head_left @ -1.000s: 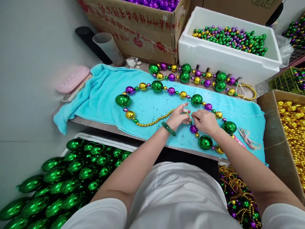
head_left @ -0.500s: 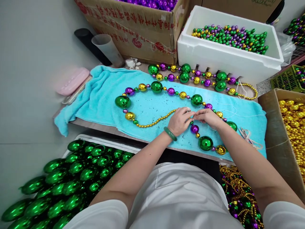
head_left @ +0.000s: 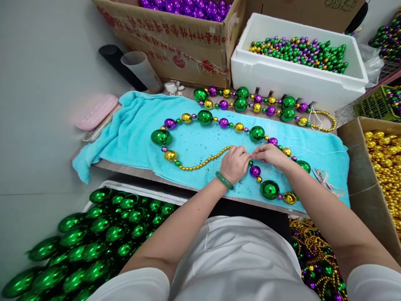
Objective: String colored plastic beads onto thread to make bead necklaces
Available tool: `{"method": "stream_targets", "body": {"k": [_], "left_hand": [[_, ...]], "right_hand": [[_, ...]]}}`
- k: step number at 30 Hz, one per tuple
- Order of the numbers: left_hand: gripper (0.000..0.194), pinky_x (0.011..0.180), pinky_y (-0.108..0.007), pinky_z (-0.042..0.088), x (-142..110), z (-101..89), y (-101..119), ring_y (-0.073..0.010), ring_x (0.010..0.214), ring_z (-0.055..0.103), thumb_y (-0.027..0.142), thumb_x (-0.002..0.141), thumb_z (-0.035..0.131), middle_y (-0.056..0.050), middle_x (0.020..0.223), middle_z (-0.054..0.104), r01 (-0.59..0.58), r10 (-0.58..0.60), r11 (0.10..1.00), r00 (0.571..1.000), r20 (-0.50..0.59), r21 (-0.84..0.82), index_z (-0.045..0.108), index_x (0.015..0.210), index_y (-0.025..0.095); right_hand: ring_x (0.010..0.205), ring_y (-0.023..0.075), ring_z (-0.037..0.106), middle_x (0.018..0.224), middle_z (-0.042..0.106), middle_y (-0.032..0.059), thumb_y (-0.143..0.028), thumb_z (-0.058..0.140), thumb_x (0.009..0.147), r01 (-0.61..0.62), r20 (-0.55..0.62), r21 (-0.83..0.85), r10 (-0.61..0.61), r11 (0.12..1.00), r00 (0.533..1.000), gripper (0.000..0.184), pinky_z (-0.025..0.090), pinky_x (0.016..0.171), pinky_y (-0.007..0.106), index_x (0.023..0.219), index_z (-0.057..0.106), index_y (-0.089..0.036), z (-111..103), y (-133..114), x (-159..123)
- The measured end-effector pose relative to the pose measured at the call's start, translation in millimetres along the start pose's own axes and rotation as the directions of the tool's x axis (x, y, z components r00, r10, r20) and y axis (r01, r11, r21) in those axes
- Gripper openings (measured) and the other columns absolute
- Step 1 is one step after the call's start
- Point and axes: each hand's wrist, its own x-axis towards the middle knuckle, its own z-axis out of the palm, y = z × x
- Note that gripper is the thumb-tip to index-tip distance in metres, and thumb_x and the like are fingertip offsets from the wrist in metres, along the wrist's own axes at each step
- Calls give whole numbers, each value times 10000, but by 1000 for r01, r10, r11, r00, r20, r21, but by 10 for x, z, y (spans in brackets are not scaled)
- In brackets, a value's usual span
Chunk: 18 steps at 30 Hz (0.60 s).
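Observation:
A strand of big green, purple and gold beads (head_left: 204, 117) curves in a loop over the turquoise towel (head_left: 138, 125). Its left end runs into a chain of small gold beads (head_left: 205, 162) that leads under my left hand (head_left: 235, 164), whose fingers are curled closed on the chain's end. My right hand (head_left: 266, 154) pinches at the same spot, thumb and fingertips meeting my left fingertips. What the right fingertips hold is too small to make out. Just below them hangs the strand's other end, with a purple bead (head_left: 255, 171) and a large green bead (head_left: 270, 190).
Behind the towel lies another bead strand (head_left: 241, 104), before a white foam box (head_left: 297, 69) of small beads. A cardboard box (head_left: 175, 42) holds purple beads; another (head_left: 357, 142) at right holds gold ones. Large green beads (head_left: 103, 234) fill a tray at lower left. Thin cord (head_left: 327, 182) lies at right.
My left hand has turned over slightly and its fingers have curled more tightly. My right fingertips have shifted a little left and down, staying close against the left. The view has tilted slightly.

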Motion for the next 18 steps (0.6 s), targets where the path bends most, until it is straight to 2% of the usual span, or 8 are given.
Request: {"method": "stream_targets", "body": {"k": [3,7,9,13,16,18], "left_hand": [[255,793,-351,398,-8,-22,-10,-225,876,470,251,910,430,-84,891,592,13,-12,999,999,30,-30,662,844,167],[227,769,-356,396,-49,-74,-74,-224,830,486,172,893,402,-83,848,596,50,-47,999,989,140,-14,624,849,164],[231,747,-358,392,-75,-86,-121,-227,792,487,120,867,389,-80,802,593,61,-65,998,976,206,26,611,830,169],[252,715,-354,386,-124,-91,-200,-235,780,493,37,789,388,-87,743,582,50,-62,997,956,286,51,591,742,179],[243,712,-352,391,-153,-117,-238,-237,786,502,32,757,402,-86,727,581,86,-76,996,959,274,-22,585,710,185],[210,729,-350,401,-156,-148,-254,-227,774,511,71,768,425,-74,724,588,140,-109,984,961,254,-108,590,708,186]], "right_hand": [[482,84,363,512,481,-36,-301,697,574,-7,-25,-13,7,1000,1000,194,259,462,237,690,665,-149,-29,-9,-39],[461,103,385,472,459,-33,-274,637,631,-84,-189,-117,60,990,980,123,288,462,246,683,629,-163,-95,2,-73],[501,123,451,517,521,-9,-253,593,662,-86,-270,-286,6,954,963,86,340,505,253,667,618,-171,-125,18,-86],[692,204,575,678,643,80,-160,505,674,-106,-376,-570,-144,815,915,130,392,635,291,649,633,-168,-151,52,-142],[736,238,587,695,651,114,-135,474,678,-160,-441,-652,-199,741,875,165,395,668,316,673,636,-164,-158,76,-199],[730,233,579,690,640,98,-162,475,682,-149,-471,-636,-227,757,853,145,400,675,321,684,620,-174,-166,83,-225]]}}
